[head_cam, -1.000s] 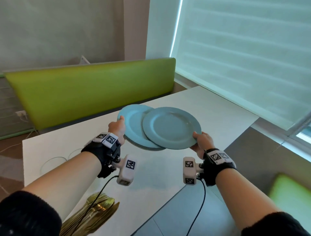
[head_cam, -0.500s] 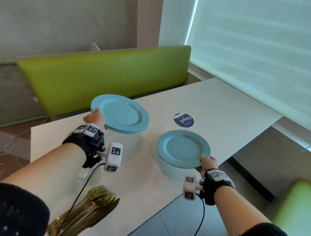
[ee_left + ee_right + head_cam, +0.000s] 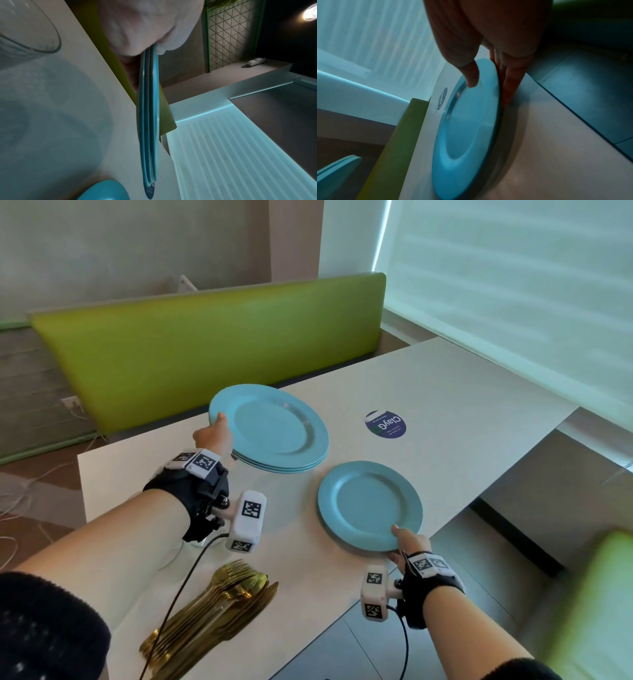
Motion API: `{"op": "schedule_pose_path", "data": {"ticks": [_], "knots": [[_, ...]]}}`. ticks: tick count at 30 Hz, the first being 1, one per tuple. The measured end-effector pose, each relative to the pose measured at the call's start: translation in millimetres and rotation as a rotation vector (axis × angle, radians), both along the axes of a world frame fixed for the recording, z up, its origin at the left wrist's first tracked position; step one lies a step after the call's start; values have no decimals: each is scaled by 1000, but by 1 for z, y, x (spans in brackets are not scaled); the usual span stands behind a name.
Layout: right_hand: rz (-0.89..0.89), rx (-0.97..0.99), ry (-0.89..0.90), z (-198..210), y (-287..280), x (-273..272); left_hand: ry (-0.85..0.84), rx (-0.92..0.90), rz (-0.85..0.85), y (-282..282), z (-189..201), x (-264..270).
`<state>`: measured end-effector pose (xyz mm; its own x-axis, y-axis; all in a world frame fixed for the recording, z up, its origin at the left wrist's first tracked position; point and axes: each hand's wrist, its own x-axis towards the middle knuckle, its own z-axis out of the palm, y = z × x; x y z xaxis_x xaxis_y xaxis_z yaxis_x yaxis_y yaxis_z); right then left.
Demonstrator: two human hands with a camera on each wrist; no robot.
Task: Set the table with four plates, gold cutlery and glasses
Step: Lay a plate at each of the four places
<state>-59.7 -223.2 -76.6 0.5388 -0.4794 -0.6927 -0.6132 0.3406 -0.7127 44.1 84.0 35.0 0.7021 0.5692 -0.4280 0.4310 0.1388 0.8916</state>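
My left hand (image 3: 214, 436) grips the near-left rim of a stack of three blue plates (image 3: 274, 429), held level above the white table (image 3: 462, 392); the left wrist view shows the stack of plates (image 3: 149, 121) edge-on, pinched between thumb and fingers. My right hand (image 3: 406, 546) pinches the near rim of a single blue plate (image 3: 370, 505), which sits low at the table's near edge. In the right wrist view the thumb lies on top of the single plate (image 3: 467, 135) and the fingers (image 3: 508, 83) reach under it. A pile of gold cutlery (image 3: 212, 614) lies at the near left.
A round dark-blue sticker (image 3: 386, 424) is on the table beyond the single plate. A clear glass (image 3: 25, 29) stands left of my left hand. A green bench back (image 3: 205, 344) runs behind the table, a window blind (image 3: 513, 285) on the right. The floor (image 3: 359, 645) drops off below the near edge.
My right hand has drawn one plate off the stack and lowered it to the table's near edge. My left hand has carried the remaining stack left and away.
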Motion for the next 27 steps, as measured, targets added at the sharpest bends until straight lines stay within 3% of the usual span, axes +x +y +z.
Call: {"op": "schedule_pose_path", "data": {"ticks": [12,18,22,27], "knots": [[155,-63,32,0,10,-8,-34,-63,-56,-3,1,-8],[299,-218,170,3,9,-7,-47,-79,-81,-8,4,-9],[322,-440,236,11,0,0,-60,-106,-106,-15,7,-11],[338,-483,18,46,-5,19,-83,-177,-166,-35,7,-8]]}}
